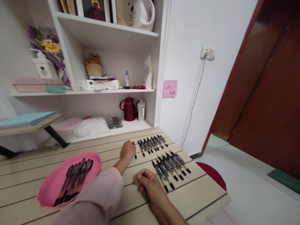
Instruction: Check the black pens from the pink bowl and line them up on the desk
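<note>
My left hand (128, 150), in a pink sleeve, is closed around a black pen (135, 157) at the left end of the upper row of pens (151, 144). Only the pen's two ends show past the fingers. Nearer to me, my right hand (150, 184) pinches what looks like a pen, with its black end (144, 174) showing above the thumb. The rest of it is hidden in the fingers. Several clear-barrelled pens with black ends form a lower row (172, 165) just right of this hand. More dark pens (76, 178) lie in a pink tray (44, 192) at left.
The slatted wooden table (201, 200) ends at right, with a red round seat (213, 175) beyond. White shelves (112, 31) stand behind, holding a red jug (129, 109) and a cup (141, 110). A small raised stand (55, 134) bears blue papers (27, 118) at left.
</note>
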Demonstrator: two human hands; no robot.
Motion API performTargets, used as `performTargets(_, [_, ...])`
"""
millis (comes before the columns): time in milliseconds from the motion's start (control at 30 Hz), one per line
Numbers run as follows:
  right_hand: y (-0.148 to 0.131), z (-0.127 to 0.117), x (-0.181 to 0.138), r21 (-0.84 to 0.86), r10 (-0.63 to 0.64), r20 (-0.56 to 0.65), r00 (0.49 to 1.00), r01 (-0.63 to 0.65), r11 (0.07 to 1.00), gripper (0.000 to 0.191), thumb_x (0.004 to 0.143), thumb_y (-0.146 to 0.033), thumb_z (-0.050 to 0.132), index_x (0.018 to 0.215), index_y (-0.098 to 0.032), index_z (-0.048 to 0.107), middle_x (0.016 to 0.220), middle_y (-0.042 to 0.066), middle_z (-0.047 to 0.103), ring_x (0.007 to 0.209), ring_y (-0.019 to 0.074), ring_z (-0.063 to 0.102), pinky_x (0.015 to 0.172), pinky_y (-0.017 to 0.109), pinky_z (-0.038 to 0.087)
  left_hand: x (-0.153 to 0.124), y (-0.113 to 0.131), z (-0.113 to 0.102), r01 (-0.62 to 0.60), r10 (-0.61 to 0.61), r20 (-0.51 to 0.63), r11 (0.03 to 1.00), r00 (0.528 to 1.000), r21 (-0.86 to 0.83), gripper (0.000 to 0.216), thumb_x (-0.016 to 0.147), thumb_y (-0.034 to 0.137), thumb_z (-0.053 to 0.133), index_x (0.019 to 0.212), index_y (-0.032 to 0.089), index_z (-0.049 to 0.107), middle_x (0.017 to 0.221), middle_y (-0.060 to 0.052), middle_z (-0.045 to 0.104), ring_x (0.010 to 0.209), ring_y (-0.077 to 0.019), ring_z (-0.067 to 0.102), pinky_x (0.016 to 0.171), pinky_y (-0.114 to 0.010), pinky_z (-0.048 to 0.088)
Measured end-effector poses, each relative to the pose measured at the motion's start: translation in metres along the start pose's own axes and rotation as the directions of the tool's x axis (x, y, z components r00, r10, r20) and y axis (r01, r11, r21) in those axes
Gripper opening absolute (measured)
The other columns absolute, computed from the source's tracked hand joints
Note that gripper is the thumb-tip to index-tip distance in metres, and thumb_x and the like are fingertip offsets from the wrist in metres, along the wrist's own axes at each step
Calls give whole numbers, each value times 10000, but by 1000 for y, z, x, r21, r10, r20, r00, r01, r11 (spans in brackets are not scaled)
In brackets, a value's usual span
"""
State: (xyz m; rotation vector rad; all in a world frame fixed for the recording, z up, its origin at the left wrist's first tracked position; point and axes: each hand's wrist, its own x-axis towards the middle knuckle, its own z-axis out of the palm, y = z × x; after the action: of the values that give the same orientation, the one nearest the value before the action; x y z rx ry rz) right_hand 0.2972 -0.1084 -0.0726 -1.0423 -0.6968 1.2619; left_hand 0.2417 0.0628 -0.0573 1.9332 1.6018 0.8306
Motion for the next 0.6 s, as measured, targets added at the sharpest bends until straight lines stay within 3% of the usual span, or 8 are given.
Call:
performTargets(133, [2, -2, 5, 179, -23, -87, 996, 38, 983, 252, 584, -330, 691, 678, -173, 519, 628, -14, 607, 429, 41, 403, 380, 157, 207, -29, 6, -5, -13, 9, -24, 983, 1000, -182, 102, 723, 111, 523, 767, 183, 580, 805, -43, 650, 814, -165, 598, 717, -244, 420])
performTargets(333, [-6, 0, 12, 456, -50, -219, 974, 148, 877, 239, 584, -296, 734, 720, -200, 562, 742, 1, 633, 629, 104, 558, 504, 192, 412, -96, 11, -5, -53, 95, 80, 908, 992, -415, 113, 626, 98, 554, 693, 188, 541, 600, 20, 583, 496, -111, 524, 498, -206, 383])
performTargets(467, [-13, 7, 14, 510, -93, -166, 982, 166, 844, 211, 606, -299, 730, 740, -196, 603, 813, 20, 647, 766, 136, 591, 687, 252, 477, -119, 13, -16, -108, 170, 84, 866, 982, -489, 211, 577, 114, 618, 773, 187, 589, 763, -10, 604, 576, -110, 513, 564, -218, 398])
performTargets(600, [-16, 12, 15, 490, -86, -78, 993, 113, 864, 255, 589, -321, 739, 766, -183, 619, 865, 47, 647, 778, 166, 597, 689, 287, 483, -122, 10, -31, -163, 240, 93, 850, 966, -501, 100, 561, 115, 638, 613, 200, 635, 721, -9, 578, 683, -143, 519, 645, -233, 387])
